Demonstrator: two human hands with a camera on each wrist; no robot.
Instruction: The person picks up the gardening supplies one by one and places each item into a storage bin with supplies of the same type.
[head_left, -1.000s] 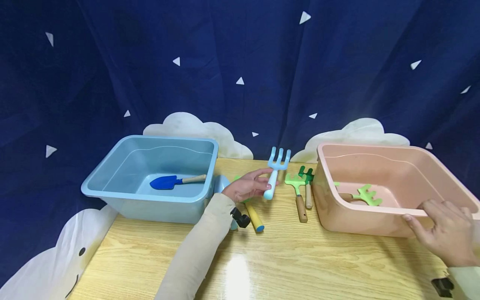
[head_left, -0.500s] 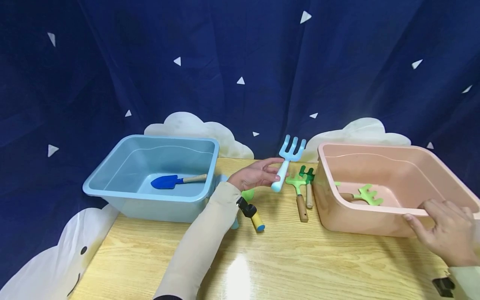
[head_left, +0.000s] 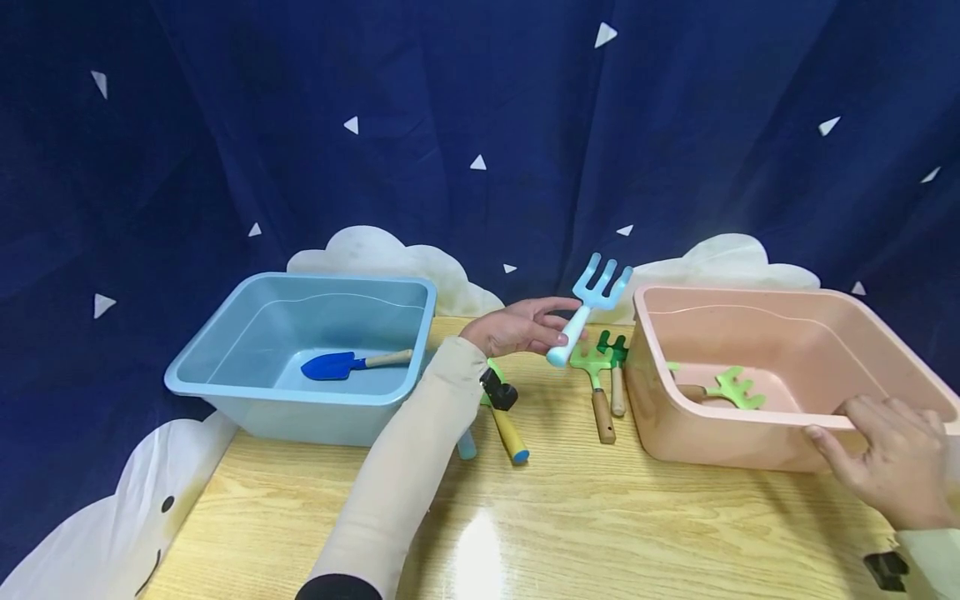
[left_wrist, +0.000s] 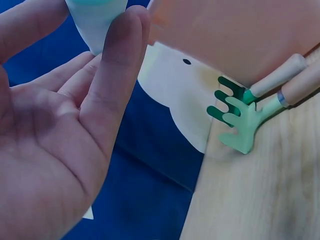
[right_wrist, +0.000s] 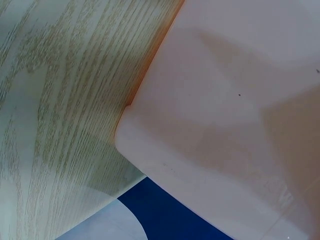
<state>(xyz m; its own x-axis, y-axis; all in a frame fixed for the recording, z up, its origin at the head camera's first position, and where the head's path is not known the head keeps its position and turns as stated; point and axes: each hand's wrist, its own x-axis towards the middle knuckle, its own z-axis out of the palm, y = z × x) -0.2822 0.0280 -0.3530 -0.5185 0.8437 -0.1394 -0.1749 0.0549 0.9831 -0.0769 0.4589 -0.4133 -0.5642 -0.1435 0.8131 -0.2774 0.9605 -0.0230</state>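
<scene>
My left hand pinches the pale handle of a light blue hand fork, its three tines pointing up. The fork is held in the air left of the pink tub. In the left wrist view, the handle's rounded end shows between thumb and fingers. Beneath lie a light green hand rake with a brown wooden handle and a dark green rake, partly overlapping. My right hand grips the tub's front rim, thumb outside. Inside that tub lies another light green rake.
To the left stands a blue tub holding a blue trowel. A yellow-handled tool and a light blue handle lie beside it, partly behind my left forearm. A dark blue curtain hangs behind the wooden table.
My left hand has moved right and up with the hand fork, from beside the blue tub toward the pink one. The right hand stays on the rim.
</scene>
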